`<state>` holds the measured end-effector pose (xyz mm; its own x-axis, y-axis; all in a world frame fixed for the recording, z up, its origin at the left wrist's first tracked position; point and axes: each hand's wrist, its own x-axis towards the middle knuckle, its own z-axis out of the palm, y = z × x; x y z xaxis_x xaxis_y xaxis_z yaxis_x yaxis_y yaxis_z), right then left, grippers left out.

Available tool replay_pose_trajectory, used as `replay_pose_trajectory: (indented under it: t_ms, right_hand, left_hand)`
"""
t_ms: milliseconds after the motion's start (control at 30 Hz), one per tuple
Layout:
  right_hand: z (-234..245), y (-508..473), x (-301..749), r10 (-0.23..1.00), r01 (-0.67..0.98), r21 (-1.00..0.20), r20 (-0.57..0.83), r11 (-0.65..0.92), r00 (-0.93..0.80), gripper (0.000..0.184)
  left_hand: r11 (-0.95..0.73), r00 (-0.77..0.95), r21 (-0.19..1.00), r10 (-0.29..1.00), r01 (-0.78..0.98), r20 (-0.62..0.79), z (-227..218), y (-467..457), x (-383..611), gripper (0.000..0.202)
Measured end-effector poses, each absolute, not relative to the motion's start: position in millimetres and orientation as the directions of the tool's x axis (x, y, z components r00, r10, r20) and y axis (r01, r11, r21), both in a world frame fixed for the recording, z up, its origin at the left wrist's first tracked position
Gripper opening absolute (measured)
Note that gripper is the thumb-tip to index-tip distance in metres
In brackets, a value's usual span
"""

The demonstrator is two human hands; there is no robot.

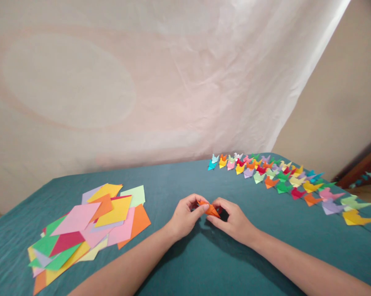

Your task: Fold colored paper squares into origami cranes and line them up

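Note:
A small folded piece of orange paper (213, 211) is held between my two hands, just above the middle of the table. My left hand (187, 216) pinches its left end between thumb and fingers. At the right end, the curled thumb and fingers of my right hand (234, 222) close around the paper. Its exact folded shape is partly covered by my fingers.
Loose colored paper sheets (113, 211) lie in an overlapping pile at the left. Rows of small origami birds (284, 188) in many colors stand at the right, on the dark green tablecloth (160, 181). A pale sheet (160, 82) hangs behind the table.

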<state>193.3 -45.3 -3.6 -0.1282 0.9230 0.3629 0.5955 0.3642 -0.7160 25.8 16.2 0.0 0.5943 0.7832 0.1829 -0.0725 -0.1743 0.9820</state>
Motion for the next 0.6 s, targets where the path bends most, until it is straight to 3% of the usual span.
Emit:
replay_pose_trajectory:
  t_ms: [100, 200, 433, 600]
  right_hand:
    - [-1.7, -45.0, 193.4, 0.927, 0.57, -0.736, 0.347, 0.364, -0.144, 0.01]
    - [0.4, -44.9, 193.6, 0.922, 0.55, -0.747, 0.365, 0.373, -0.129, 0.015]
    - [1.2, -44.6, 195.9, 0.88, 0.505, -0.746, 0.472, 0.435, -0.06, 0.008]
    - [-3.5, -44.1, 199.2, 0.788, 0.614, -0.574, 0.601, 0.542, -0.133, 0.009]
  left_hand:
    - [-0.108, 0.604, 0.986, 0.78, -0.124, 0.162, -0.9, 15.0, 26.5, 0.024]
    - [-0.153, 0.589, 0.984, 0.789, -0.087, 0.175, -0.1, 15.2, 25.8, 0.028]
    - [-0.454, 0.587, 0.881, 0.753, 0.136, 0.297, 3.9, 15.2, 24.2, 0.013]
    - [-0.699, 0.616, 0.681, 0.639, 0.216, 0.46, 8.8, 11.3, 21.7, 0.015]
